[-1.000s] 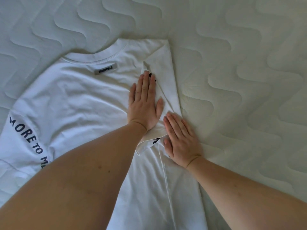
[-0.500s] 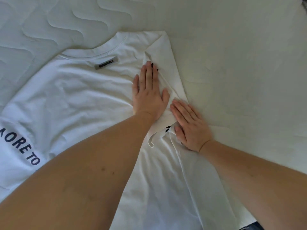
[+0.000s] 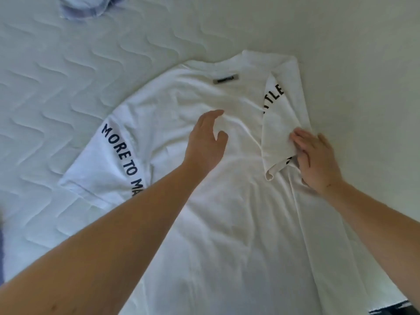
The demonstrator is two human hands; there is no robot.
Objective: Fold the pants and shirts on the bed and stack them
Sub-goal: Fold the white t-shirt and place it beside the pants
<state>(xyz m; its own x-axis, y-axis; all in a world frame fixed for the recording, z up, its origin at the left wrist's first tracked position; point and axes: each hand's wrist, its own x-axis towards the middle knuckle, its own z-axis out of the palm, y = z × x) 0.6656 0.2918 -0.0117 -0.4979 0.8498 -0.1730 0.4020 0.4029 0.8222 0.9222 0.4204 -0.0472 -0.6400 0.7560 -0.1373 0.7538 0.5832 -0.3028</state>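
A: How were the fingers (image 3: pixel 303 142) of the right hand (image 3: pixel 318 162) set?

B: Extended and nearly together, lying flat on the folded-in sleeve (image 3: pixel 281 123) of the white T-shirt (image 3: pixel 227 212). They gripped nothing; they only pressed the cloth down near that sleeve's hem.

A: And the left hand (image 3: pixel 205 146)?

B: Its fingers (image 3: pixel 210 118) were loosely spread and a little curled, the thumb held apart from the rest. The hand was over the T-shirt's chest, left of the folded sleeve. Whether it touched the fabric or hung just above it, I could not tell. It held nothing.

A: Where did the T-shirt lie?

B: Spread flat on the quilted bed (image 3: pixel 68 92), collar away from the person, with a small grey label (image 3: pixel 226 78) just below the collar. The sleeve right of the label was turned inward over the body, showing dark letters. The other sleeve (image 3: pixel 106 162), left of the label, lay open on the bed, with dark lettering reading "MORE TO MA" before the forearm covered it.

A: Anything else?

B: A crumpled pale-blue garment (image 3: pixel 88 7) lay beyond the T-shirt's collar, well apart from it.
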